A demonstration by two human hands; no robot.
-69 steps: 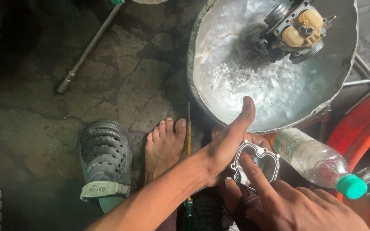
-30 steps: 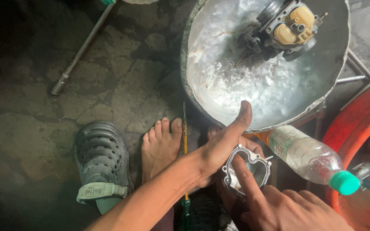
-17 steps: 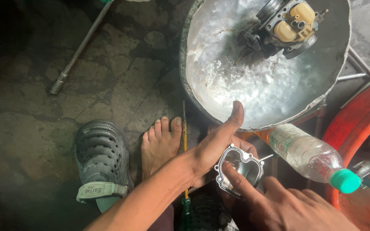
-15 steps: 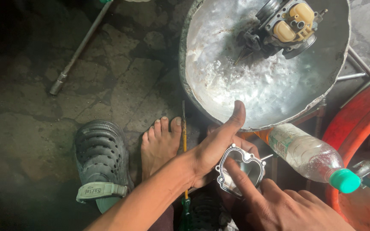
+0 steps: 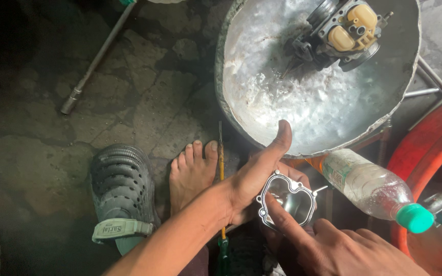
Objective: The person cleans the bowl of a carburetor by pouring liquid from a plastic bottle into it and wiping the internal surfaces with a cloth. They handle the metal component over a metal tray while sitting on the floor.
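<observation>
Cover plate (image 5: 288, 199) gripped in left hand (image 5: 254, 176), unmoved since earlier frame; right hand (image 5: 333, 245) forefinger pressing plate rim, other fingers curled, holding nothing

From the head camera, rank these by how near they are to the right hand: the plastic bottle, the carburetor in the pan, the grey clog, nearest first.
Measured from the right hand:
1. Plastic bottle, just above the hand, lying to its right with the green cap pointing right.
2. Grey clog, far to the left on the floor, beside the bare foot.
3. Carburetor, at the top, inside the metal pan.
</observation>
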